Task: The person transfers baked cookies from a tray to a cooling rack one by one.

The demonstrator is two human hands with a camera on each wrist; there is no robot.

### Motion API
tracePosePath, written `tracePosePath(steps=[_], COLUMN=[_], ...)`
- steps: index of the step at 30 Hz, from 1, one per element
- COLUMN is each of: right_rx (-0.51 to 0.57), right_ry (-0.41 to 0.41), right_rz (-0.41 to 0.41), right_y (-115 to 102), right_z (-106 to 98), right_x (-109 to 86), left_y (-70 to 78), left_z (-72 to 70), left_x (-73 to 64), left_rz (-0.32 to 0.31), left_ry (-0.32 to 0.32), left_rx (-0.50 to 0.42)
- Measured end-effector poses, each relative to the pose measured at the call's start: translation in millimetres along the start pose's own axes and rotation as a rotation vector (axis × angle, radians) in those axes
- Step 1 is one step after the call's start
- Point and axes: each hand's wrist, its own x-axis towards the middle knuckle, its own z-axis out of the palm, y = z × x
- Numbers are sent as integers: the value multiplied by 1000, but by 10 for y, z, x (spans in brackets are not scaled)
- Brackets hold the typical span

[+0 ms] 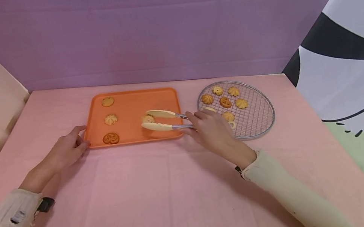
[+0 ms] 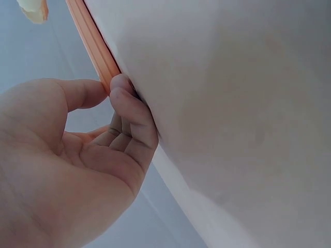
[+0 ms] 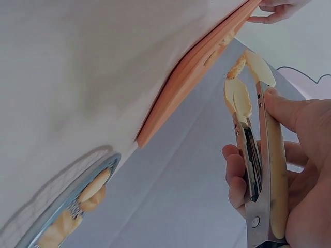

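Observation:
My right hand (image 1: 213, 130) grips a pair of metal tongs with cream-coloured tips (image 1: 160, 126), reaching in from the right over an orange tray (image 1: 136, 132). Between the tips is a pale, round cookie (image 1: 149, 119); the right wrist view shows this cookie (image 3: 238, 67) pinched above the tray's level. At the tray's near left corner, my left hand (image 1: 65, 152) pinches the rim between thumb and fingers. Down the tray's left side lie a speckled round cookie (image 1: 108, 101), a ridged flower-shaped cookie (image 1: 111, 119) and a brown pretzel-shaped cookie (image 1: 111, 138).
An oval wire rack (image 1: 259, 117) stands to the right of the tray, bearing several cookies, among them a brown pretzel-shaped one (image 1: 225, 102). My right hand partly covers its left side. Pink cloth (image 1: 138, 202) spreads over the table, and a purple backdrop (image 1: 159, 36) rises behind.

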Motion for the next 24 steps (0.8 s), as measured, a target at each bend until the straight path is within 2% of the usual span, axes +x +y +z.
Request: tracePosePath(steps=[14, 24], right_rx=[-7, -40], right_ry=[63, 33], right_rz=[-28, 21], right_y=[150, 337], right_z=[-253, -381], right_x=[-394, -636], left_y=[11, -4], left_z=[5, 13], left_x=[-16, -3], left_rz=[0, 11], left_ry=[-1, 10], left_rx=[-4, -2])
